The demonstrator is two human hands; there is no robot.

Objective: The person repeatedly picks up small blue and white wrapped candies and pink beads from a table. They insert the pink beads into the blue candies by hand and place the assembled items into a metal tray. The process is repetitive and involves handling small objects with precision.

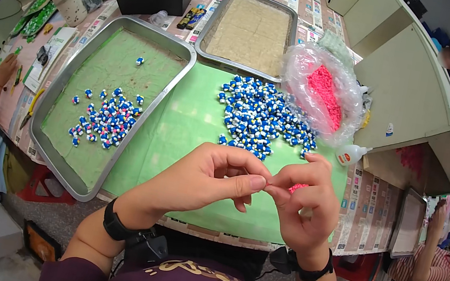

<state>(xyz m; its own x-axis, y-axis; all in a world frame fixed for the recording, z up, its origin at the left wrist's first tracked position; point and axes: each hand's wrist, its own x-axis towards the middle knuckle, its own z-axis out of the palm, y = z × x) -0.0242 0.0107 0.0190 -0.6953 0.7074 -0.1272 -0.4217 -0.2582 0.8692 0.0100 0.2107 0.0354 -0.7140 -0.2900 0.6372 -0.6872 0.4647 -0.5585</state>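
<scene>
My left hand (209, 177) and my right hand (310, 201) meet over a green sheet (169, 131), thumbs and index fingertips pinched together. Whatever lies between the fingertips is too small to make out. Some bright pink pieces (297, 187) show just behind my right fingers. Beyond my hands spreads a pile of small blue-and-white figures (260, 113). To its right, an open clear plastic bag (297, 72) holds many small pink pieces (324, 95). A white squeeze bottle (353, 155) lies near my right hand.
On the left, a metal tray (184, 49) holds more blue-and-white figures (108, 120), some with pink parts. Behind the pile is another metal tray (250, 30) with a beige lining. A black box (156, 2) and a grey partition (408, 91) flank it. Other people sit at both sides.
</scene>
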